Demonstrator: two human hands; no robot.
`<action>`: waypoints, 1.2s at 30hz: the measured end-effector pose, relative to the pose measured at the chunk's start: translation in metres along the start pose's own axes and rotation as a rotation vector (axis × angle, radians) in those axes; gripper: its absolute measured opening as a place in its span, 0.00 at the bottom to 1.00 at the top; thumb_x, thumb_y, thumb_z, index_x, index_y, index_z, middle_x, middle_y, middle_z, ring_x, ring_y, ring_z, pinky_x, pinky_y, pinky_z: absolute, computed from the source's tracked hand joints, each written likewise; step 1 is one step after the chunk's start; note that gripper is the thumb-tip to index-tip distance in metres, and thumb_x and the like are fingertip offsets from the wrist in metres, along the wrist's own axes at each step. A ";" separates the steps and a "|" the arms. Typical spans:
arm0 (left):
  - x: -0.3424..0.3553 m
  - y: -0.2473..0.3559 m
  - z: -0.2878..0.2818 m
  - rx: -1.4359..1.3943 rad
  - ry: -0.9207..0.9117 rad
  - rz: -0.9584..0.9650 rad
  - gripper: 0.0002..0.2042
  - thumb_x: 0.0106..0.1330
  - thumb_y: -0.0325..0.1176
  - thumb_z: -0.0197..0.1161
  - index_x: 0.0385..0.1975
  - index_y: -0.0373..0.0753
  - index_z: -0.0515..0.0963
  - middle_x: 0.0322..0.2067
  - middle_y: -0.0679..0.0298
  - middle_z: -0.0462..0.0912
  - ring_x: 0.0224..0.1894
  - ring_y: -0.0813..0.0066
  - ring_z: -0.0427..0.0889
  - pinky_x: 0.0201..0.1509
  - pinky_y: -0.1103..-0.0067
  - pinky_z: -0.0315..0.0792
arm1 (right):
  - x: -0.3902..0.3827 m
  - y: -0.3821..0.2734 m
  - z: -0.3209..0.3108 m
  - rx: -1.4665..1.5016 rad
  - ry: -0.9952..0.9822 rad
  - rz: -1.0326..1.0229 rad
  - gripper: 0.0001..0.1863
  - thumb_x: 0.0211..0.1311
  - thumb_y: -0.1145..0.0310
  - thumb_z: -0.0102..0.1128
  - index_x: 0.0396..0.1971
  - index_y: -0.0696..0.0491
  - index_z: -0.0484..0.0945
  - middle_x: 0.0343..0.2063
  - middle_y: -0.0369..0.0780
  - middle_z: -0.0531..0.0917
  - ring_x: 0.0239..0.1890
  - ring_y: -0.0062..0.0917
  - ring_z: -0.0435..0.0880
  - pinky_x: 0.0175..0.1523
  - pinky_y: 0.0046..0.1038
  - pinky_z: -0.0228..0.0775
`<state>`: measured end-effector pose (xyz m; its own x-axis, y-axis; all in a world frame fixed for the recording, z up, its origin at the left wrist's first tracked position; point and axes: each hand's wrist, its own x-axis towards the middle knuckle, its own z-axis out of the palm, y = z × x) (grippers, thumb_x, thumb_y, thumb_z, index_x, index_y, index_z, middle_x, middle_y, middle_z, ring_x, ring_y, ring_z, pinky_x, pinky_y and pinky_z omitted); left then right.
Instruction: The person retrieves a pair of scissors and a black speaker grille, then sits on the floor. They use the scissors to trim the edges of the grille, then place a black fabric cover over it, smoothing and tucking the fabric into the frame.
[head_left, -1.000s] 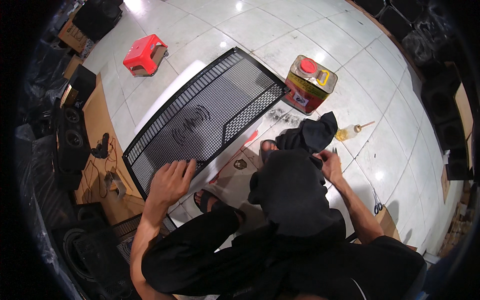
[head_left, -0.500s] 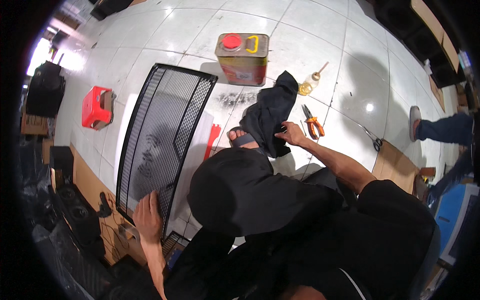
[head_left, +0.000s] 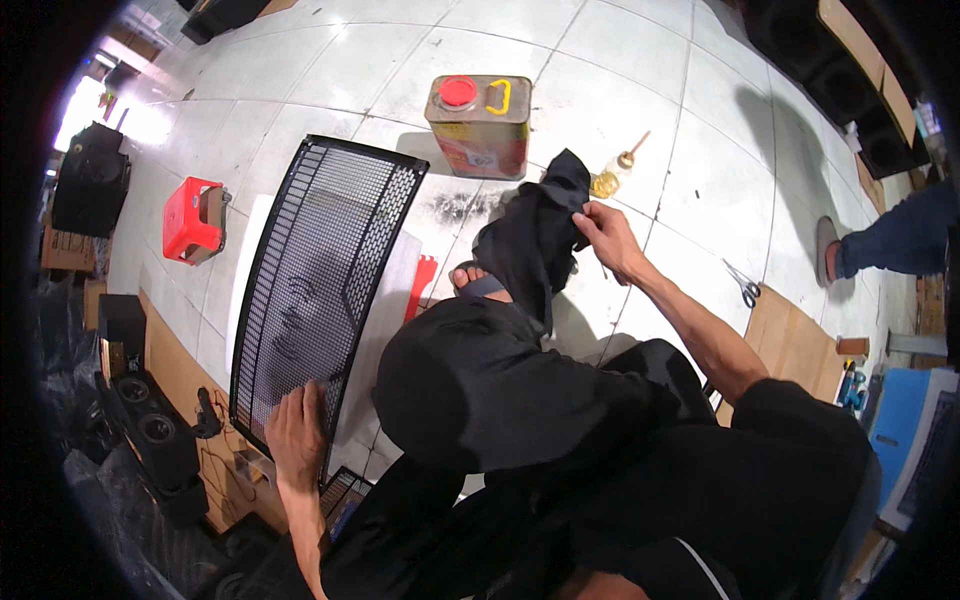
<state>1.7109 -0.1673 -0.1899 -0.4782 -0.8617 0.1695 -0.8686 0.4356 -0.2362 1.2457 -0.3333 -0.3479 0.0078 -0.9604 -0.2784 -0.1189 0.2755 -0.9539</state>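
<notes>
A curved black mesh grille (head_left: 335, 215) with a solid frame leans at the left. Against its lower end, my left hand (head_left: 296, 432) is closed, fingers bent over the mesh near the edge. A crumpled black cloth (head_left: 535, 235) lies over my sandalled foot (head_left: 482, 280) and the floor. My right hand (head_left: 610, 240) pinches the cloth's right side between thumb and fingers. Just beyond that hand is a small clear bottle (head_left: 612, 178) with yellow liquid and a thin spout. The orange-handled pliers are hidden behind my right hand and forearm.
A metal can (head_left: 480, 140) with a red cap stands ahead. A red plastic stool (head_left: 193, 220) is at left; a red tool (head_left: 421, 285) lies beside the grille. Scissors (head_left: 745, 285) lie at right near cardboard (head_left: 790, 335). Another person's leg (head_left: 890, 240) shows far right. Speakers (head_left: 150, 420) line the left.
My right hand has moved away from me along the cloth and now pinches its edge, shifting the folds. The pliers have become covered. My left hand stays at the grille.
</notes>
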 end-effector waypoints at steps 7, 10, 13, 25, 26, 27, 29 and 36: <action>0.000 0.003 -0.008 0.021 0.011 -0.005 0.11 0.65 0.29 0.64 0.44 0.33 0.75 0.29 0.60 0.77 0.29 0.68 0.78 0.29 0.74 0.70 | -0.011 -0.045 -0.018 0.005 0.127 -0.161 0.11 0.73 0.65 0.52 0.33 0.57 0.75 0.25 0.33 0.77 0.32 0.17 0.75 0.41 0.26 0.73; 0.001 0.002 -0.006 -0.017 -0.005 -0.032 0.11 0.65 0.28 0.64 0.44 0.33 0.74 0.30 0.59 0.79 0.29 0.65 0.79 0.29 0.73 0.71 | -0.005 -0.074 -0.037 0.371 0.096 -0.167 0.14 0.74 0.63 0.47 0.34 0.56 0.77 0.28 0.35 0.79 0.32 0.20 0.78 0.43 0.28 0.73; 0.007 0.003 -0.006 -0.017 0.020 -0.013 0.11 0.65 0.27 0.64 0.45 0.33 0.74 0.30 0.59 0.79 0.29 0.66 0.79 0.29 0.73 0.71 | 0.008 -0.114 -0.065 0.541 0.190 -0.291 0.17 0.75 0.61 0.43 0.35 0.56 0.78 0.30 0.38 0.83 0.35 0.23 0.81 0.46 0.32 0.73; 0.078 -0.005 -0.082 -0.167 0.334 -0.046 0.13 0.56 0.24 0.70 0.40 0.33 0.77 0.30 0.56 0.81 0.27 0.67 0.80 0.28 0.75 0.73 | -0.004 -0.338 -0.092 0.601 -0.214 -0.740 0.17 0.70 0.59 0.56 0.46 0.57 0.81 0.35 0.40 0.86 0.37 0.22 0.84 0.49 0.23 0.78; 0.095 -0.003 -0.090 -0.239 0.396 -0.050 0.13 0.56 0.24 0.71 0.39 0.34 0.78 0.31 0.55 0.82 0.27 0.67 0.81 0.29 0.75 0.73 | -0.015 -0.356 -0.092 0.552 -0.229 -0.798 0.17 0.70 0.60 0.56 0.47 0.58 0.81 0.36 0.40 0.85 0.38 0.22 0.84 0.49 0.23 0.78; 0.110 0.002 -0.103 -0.387 0.428 -0.160 0.12 0.55 0.24 0.71 0.39 0.34 0.79 0.34 0.56 0.83 0.30 0.67 0.83 0.31 0.76 0.75 | -0.024 -0.372 -0.086 0.513 -0.260 -0.858 0.17 0.69 0.60 0.56 0.47 0.58 0.81 0.36 0.41 0.85 0.39 0.22 0.84 0.49 0.23 0.78; 0.138 0.014 -0.136 -0.660 0.441 -0.252 0.17 0.56 0.24 0.71 0.46 0.35 0.77 0.41 0.57 0.83 0.39 0.69 0.83 0.40 0.76 0.78 | -0.039 -0.401 -0.065 0.442 -0.353 -0.968 0.17 0.69 0.62 0.56 0.48 0.58 0.80 0.38 0.41 0.85 0.40 0.23 0.84 0.50 0.24 0.78; 0.194 0.052 -0.164 -1.426 0.169 -0.055 0.41 0.53 0.42 0.76 0.65 0.39 0.64 0.64 0.50 0.67 0.66 0.57 0.67 0.68 0.61 0.65 | -0.086 -0.464 0.044 0.281 -0.818 -1.376 0.17 0.68 0.67 0.56 0.51 0.60 0.78 0.42 0.44 0.84 0.44 0.24 0.84 0.52 0.26 0.79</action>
<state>1.5515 -0.2693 -0.0122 -0.3619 -0.8893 0.2796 -0.2239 0.3741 0.9000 1.3438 -0.3766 0.1135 0.4566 -0.2224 0.8614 0.5981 -0.6401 -0.4822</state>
